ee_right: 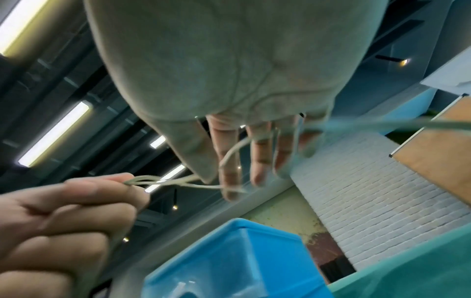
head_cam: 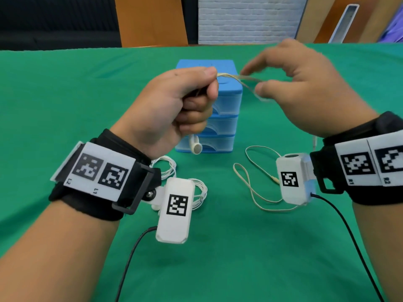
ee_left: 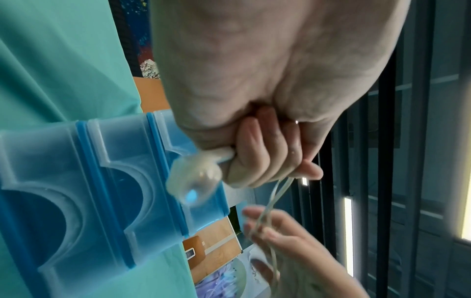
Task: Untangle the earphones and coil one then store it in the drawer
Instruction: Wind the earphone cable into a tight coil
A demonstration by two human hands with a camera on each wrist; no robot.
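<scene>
1. The green worktop (head_cam: 218, 247) carried a blue three-drawer unit (head_cam: 222, 127) at twelve o'clock from the person. All its drawers looked closed, so storing was judged some way off.
2. The left hand (head_cam: 174, 110) was curled into a fist above the unit's front. Thumb and forefinger pinched several turns of the beige earphone cable (head_cam: 242, 78), and an earbud (head_cam: 196, 146) poked out below the fist at six o'clock.
3. The right hand (head_cam: 305, 83) hovered at three o'clock from the left, with its fingers (head_cam: 259, 87) spread and nearly straight. The cable ran loosely over them, with no clear pinch.
4. The deciding relation: the taut stretch of cable ran nine to three o'clock between the two hands. Its slack tail dropped to the worktop at five o'clock, near the right wrist. The right hand was nearer that free length, so the next wrap probably fell to it.
5. A white earphone set (head_cam: 172, 168) lay bundled at seven o'clock, well apart from the beige one.
6. The head view showed both sets and the slack. Only the left wrist view showed the earbud (ee_left: 196, 177) pressed under the curled fingers (ee_left: 254, 153). Only the right wrist view showed the cable (ee_right: 178, 182) threading across the straight fingers (ee_right: 229, 161), though blurred.
</scene>
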